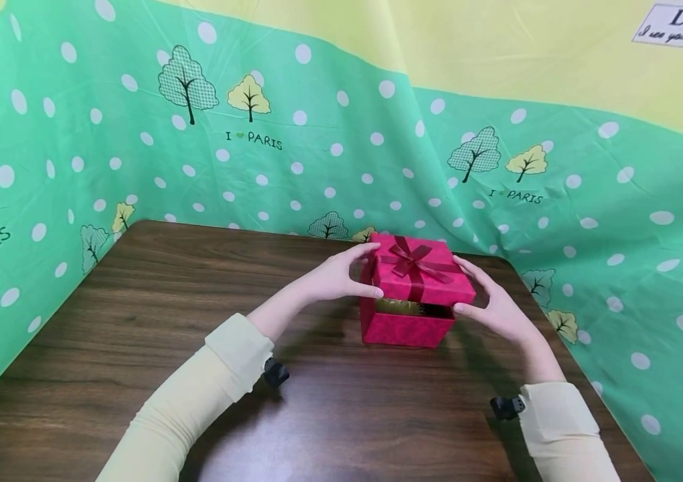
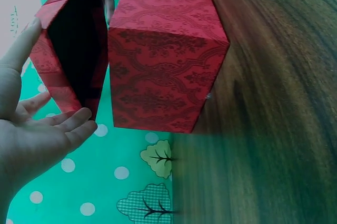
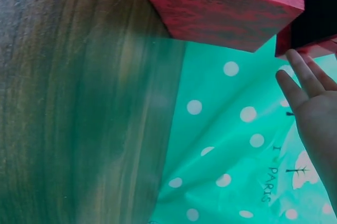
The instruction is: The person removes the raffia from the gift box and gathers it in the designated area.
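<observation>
A red gift box lid point(image 1: 392, 284) with a dark red ribbon bow point(image 1: 415, 261) is held tilted above its box. My left hand point(image 1: 335, 276) grips the lid's left side, thumb in front and fingers farther back. On the opposite side my right hand point(image 1: 498, 311) holds the lid the same way. Below stands the red patterned gift box point(image 1: 408, 330) on the table. Through the gap at the front, something yellowish point(image 1: 398, 306) shows inside; its kind is unclear. In the left wrist view, the lid's dark inside point(image 2: 79, 45) faces the box, apart from it.
The brown wooden table point(image 1: 197, 288) carries the box near its far right edge. A green and yellow curtain point(image 1: 293, 167) with white dots and printed trees hangs behind and along the sides. Small black devices point(image 1: 275, 372) sit at both sleeve cuffs.
</observation>
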